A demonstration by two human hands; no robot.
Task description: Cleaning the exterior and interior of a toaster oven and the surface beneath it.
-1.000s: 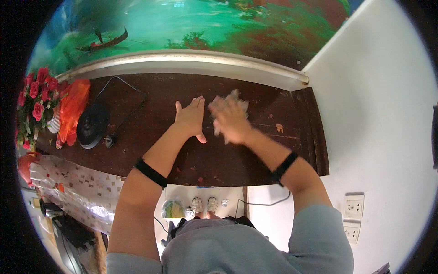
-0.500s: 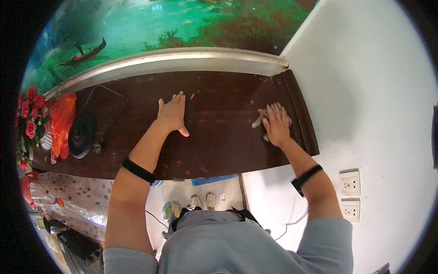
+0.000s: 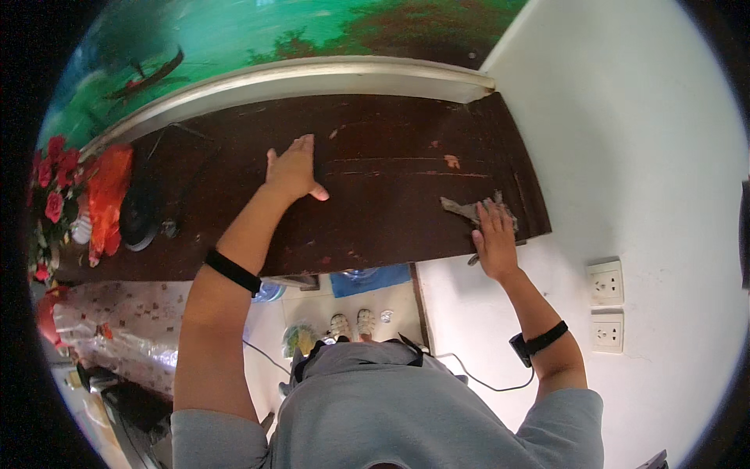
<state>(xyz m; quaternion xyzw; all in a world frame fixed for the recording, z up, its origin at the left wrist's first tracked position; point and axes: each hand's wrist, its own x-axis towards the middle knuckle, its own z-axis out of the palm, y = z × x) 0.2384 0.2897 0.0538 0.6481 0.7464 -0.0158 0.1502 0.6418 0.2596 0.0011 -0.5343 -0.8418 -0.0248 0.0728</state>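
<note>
My right hand (image 3: 495,238) holds a crumpled grey-brown rag (image 3: 466,209) against the dark brown wooden tabletop (image 3: 375,211), near its right front corner. The fingers lie close together over the cloth, and part of it pokes out past the thumb side and fingertips. Farther left, my left hand (image 3: 292,172) rests palm down on the wood, thumb spread away and nothing in it. Between and beyond the hands, the surface shows scratches and worn reddish patches (image 3: 451,161).
At the left end stand pink-red flowers (image 3: 53,205), an orange-red plastic bag (image 3: 106,205) and a round black object (image 3: 141,219). A pale ledge (image 3: 312,78) runs along the back. The white wall (image 3: 625,156) bounds the right side, with two sockets (image 3: 606,283). A cable (image 3: 492,388) hangs below.
My right hand has drawn the rag nearer and slightly right, toward the front edge, uncovering a worn patch. The whole view has shifted; my left hand stays flat on the wood.
</note>
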